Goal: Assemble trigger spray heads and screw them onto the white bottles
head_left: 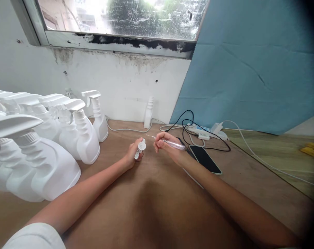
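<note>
My left hand (pixel 134 152) is closed around a white trigger sprayer head (pixel 141 146), whose round end faces up toward me. Just to its right, my right hand (pixel 167 145) grips a screwdriver (pixel 175 145) with a clear, pinkish handle. Its thin shaft points left toward the sprayer head, and a small gap seems to lie between the two. On the left of the table stand several white spray bottles (pixel 88 138) with trigger tops, packed in rows.
A small white bottle (pixel 148 112) stands against the wall. To the right lie a black phone (pixel 205 159), a power strip (pixel 206 131) with a white plug, and looping black and white cables (pixel 221 148). A blue cloth (pixel 245 69) hangs behind; something yellow (pixel 312 149) sits far right.
</note>
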Available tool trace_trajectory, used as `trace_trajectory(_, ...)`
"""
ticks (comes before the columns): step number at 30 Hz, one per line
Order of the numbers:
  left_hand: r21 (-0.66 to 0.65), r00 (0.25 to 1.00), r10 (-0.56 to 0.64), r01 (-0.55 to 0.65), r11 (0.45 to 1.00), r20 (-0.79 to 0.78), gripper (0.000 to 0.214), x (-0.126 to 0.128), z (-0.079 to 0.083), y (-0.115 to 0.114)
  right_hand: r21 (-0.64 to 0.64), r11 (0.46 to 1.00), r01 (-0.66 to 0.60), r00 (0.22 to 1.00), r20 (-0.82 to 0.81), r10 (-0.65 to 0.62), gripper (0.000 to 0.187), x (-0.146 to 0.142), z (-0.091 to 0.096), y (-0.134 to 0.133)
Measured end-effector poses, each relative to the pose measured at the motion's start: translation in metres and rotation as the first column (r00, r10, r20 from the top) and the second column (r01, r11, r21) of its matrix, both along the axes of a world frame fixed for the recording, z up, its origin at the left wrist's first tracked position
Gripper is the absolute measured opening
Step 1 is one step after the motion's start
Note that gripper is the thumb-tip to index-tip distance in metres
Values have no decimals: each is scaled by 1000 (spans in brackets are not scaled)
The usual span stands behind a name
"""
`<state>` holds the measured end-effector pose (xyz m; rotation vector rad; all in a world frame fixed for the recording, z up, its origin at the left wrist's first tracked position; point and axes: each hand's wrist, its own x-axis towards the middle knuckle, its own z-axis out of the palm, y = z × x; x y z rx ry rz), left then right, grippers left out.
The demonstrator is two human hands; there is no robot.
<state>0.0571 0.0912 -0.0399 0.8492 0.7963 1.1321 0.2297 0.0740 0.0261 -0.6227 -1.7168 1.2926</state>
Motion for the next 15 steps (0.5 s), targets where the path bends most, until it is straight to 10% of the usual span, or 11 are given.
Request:
trace_trajectory(6, 11, 999, 46, -45, 999, -14, 44, 3, -2, -2, 216, 974, 66, 927, 348, -139, 17, -1, 8, -11)
trace_trajectory(15, 29, 997, 71, -70, 997, -26, 45, 3, -3, -2, 496, 866, 65, 847, 432, -311, 12, -3, 0, -11)
